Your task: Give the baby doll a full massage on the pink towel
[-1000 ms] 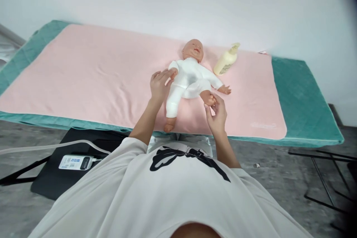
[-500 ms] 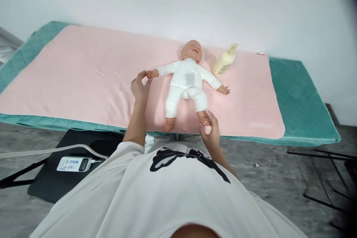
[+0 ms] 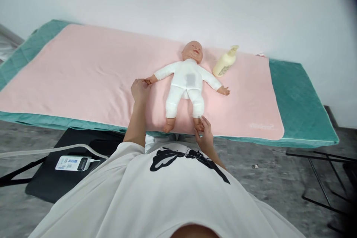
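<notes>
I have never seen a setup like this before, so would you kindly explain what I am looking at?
Certainly. There is no machine here, only a person's two bare hands. The view comes from a camera worn on that person's head, looking forward and down, which is why a white shirt fills the bottom. Ahead is a green padded surface with a pink mat spread over it. On the mat, a doll in white lies face up, head away from the person, with a pale yellow pump bottle beside it. The left hand holds one of the doll's hands, and the right hand has its thumb and fingers around a foot.
</notes>
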`<state>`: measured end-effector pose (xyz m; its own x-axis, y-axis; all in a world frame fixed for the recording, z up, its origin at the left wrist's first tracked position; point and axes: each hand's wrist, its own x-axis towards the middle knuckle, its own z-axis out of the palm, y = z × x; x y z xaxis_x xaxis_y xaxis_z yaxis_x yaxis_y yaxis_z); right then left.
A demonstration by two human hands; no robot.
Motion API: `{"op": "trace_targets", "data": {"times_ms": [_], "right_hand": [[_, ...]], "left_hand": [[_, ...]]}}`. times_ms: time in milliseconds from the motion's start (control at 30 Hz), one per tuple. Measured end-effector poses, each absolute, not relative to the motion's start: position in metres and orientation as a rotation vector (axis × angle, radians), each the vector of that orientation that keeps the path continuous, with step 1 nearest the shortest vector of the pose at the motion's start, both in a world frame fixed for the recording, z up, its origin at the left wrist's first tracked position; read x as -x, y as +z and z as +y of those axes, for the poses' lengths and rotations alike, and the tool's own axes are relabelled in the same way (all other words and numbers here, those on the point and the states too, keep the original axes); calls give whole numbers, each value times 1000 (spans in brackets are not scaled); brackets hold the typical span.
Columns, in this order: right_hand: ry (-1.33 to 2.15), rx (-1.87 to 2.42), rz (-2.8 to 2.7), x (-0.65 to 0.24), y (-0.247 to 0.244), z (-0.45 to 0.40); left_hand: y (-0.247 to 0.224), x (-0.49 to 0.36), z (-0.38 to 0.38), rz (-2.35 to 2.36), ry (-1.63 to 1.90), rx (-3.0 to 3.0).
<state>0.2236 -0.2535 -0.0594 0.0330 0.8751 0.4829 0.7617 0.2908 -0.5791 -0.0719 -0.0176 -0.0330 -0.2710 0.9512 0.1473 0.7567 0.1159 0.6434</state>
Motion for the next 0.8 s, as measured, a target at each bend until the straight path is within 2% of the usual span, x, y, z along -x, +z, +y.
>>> {"op": "trace_targets", "data": {"times_ms": [333,467,633,800], "right_hand": [[126,1476,-1715,-223,-61,-254],[74,1489,-1653,-224,-44,-253],[-46,1402,-1630,-228,-21,-243],[-61,1318,-1608,-230,-6,-219]], "left_hand": [[-30,72,-15,2190,856,-1606],[-25,68,-19,2079,1077,-1444],[-6,53,-19,1742,1420,-1588],[18,23,-20,1592,1471,-1821]]}}
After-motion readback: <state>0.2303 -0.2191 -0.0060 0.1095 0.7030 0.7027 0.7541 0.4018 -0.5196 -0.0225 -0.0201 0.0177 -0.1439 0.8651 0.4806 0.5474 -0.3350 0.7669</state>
